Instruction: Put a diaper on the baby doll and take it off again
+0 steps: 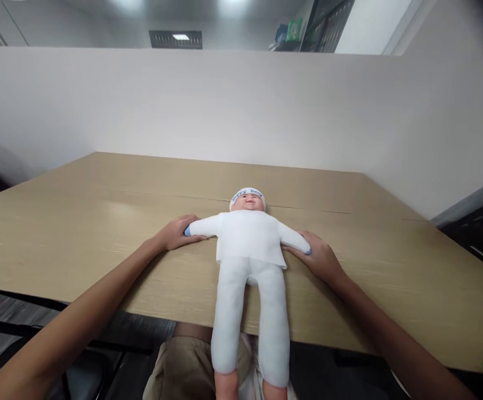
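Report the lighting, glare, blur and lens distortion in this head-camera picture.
Head view: even overhead light, a soft sheen on the light wooden table; faint shadows under the left hand and right hand holding the white-clothed baby doll; the table edges bow from wide-angle distortion; corners darken, forearms smear slightly near the bottom; the doll's cap lettering stays readable.

Baby doll point(247, 244) lies on its back on your table point(100, 233), head toward partition wall point(241, 111) behind table, legs hanging over near table edge above your lap. Your left hand point(177, 233) rests on table left of doll, at doll's outstretched arm end. Your right hand point(318, 256) rests right of doll, at other arm end. Doll sits between both hands.
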Demonstrator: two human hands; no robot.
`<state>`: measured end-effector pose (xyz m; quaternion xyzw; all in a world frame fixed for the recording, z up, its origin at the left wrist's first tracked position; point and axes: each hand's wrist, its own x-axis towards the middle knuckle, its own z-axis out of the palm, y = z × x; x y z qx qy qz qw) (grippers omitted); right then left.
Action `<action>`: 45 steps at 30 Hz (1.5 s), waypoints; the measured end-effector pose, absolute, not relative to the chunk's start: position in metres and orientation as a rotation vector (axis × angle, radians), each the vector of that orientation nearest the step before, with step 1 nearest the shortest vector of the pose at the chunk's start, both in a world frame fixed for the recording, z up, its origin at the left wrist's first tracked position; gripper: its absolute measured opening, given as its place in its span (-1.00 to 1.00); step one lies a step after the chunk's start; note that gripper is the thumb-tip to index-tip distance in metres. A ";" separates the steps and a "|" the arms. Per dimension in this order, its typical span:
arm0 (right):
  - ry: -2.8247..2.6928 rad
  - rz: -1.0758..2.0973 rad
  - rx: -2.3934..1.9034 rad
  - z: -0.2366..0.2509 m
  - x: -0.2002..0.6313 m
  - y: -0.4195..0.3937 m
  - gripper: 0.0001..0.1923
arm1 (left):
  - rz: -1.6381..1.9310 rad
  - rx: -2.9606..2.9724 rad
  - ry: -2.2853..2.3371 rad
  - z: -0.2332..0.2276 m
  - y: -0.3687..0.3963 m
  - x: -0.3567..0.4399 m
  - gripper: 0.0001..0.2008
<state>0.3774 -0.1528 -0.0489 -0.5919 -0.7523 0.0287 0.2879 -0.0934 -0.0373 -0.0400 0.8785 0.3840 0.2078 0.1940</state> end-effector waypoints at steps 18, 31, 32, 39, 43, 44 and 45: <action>-1.950 -0.202 -1.589 -0.059 0.408 0.032 -0.55 | 0.960 2.549 1.441 -0.062 0.131 -0.053 -0.29; -1.960 -0.289 -1.637 -0.070 0.420 0.048 -0.35 | 0.805 2.501 1.510 -0.066 0.142 -0.050 -0.30; -1.939 -0.317 -1.642 -0.070 0.418 0.042 -0.31 | 0.830 2.484 1.525 -0.065 0.135 -0.050 -0.27; -1.808 -0.435 -1.582 -0.060 0.385 -0.027 -0.37 | 0.894 2.434 1.610 -0.069 0.054 -0.061 -0.13; -1.715 -0.385 -1.453 -0.032 0.342 -0.108 -0.48 | 0.770 2.570 1.512 -0.058 -0.032 -0.087 -0.23; -1.685 -0.352 -1.426 -0.026 0.331 -0.137 -0.53 | 0.742 2.621 1.483 -0.055 -0.060 -0.097 -0.28; -1.641 -0.317 -1.394 -0.022 0.321 -0.169 -0.60 | 0.742 2.667 1.470 -0.053 -0.091 -0.110 -0.31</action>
